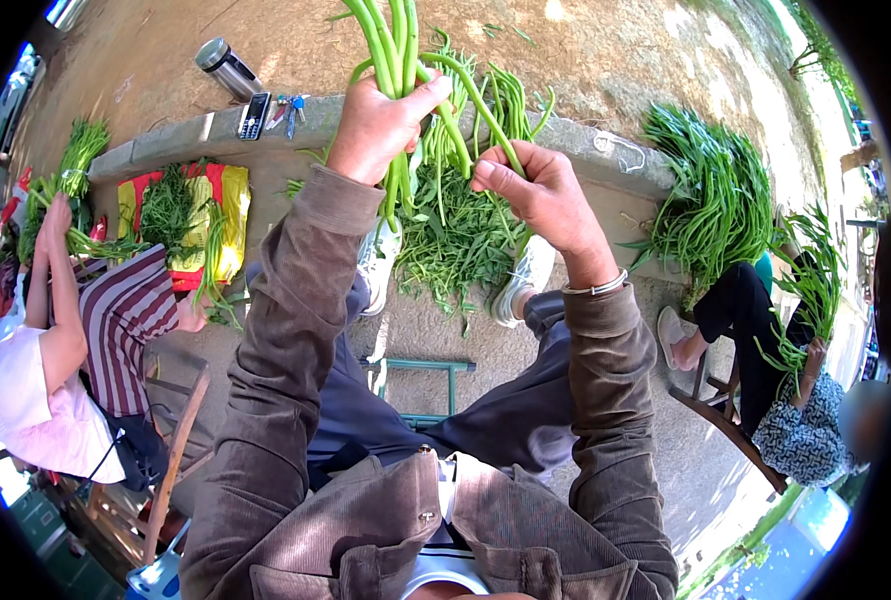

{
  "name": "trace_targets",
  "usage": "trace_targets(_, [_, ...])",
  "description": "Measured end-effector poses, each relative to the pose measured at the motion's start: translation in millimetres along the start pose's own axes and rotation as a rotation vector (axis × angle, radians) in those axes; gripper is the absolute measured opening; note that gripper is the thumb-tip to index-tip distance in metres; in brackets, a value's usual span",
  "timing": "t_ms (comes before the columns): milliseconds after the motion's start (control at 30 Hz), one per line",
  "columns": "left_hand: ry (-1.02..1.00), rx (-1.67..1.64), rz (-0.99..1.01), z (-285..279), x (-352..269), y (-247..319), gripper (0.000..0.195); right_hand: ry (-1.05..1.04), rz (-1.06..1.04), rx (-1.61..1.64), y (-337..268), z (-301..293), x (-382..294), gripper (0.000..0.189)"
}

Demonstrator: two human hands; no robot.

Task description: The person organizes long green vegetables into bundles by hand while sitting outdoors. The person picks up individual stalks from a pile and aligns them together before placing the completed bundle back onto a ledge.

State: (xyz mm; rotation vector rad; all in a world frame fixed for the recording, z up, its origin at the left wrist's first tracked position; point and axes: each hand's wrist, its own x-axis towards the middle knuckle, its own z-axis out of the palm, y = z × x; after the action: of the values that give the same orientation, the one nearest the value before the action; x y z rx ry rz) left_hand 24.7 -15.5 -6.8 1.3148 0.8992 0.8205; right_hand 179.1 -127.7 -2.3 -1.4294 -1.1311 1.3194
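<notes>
My left hand grips a bunch of thick green stems that look like water spinach, most of them bare of leaves. Between the thumb and fingers of my right hand is one long stem, which arches over from near the bunch. Below both hands, a pile of cut leaves and thin shoots covers the ground between my white shoes. Beyond it, more stems rest on a low concrete kerb.
On the kerb lie a keypad phone and keys; a steel flask stands behind. At right is a large heap of greens. Seated people hold greens on both sides. Greens lie on a red-yellow sack at left.
</notes>
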Motion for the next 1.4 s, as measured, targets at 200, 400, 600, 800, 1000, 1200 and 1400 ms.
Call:
trace_targets(200, [-0.045,-0.041,-0.046,0,-2,1,0.025,-0.093,-0.06,0.038,1,0,-2,0.014])
trace_targets(400, [-0.131,-0.205,-0.096,-7,0,4,0.021,-0.084,-0.168,0.131,0,4,-2,0.014])
trace_targets(600, [-0.17,-0.338,-0.177,-2,0,7,0.021,0.001,-0.199,0.255,1,9,-5,0.014])
trace_targets(800, [-0.316,-0.438,-0.268,5,1,-2,0.024,-0.055,-0.23,0.324,-3,14,-9,0.015])
trace_targets(1000, [-0.341,-0.561,-0.307,14,2,-7,0.023,-0.06,-0.211,0.352,-7,12,-13,0.013])
trace_targets(1200, [-0.115,-0.361,-0.073,-6,0,10,0.022,0.165,-0.182,0.132,3,-1,-2,0.012])
trace_targets(1400, [0.109,-0.353,0.089,10,-10,4,0.017,0.331,-0.069,0.326,18,-3,19,0.016])
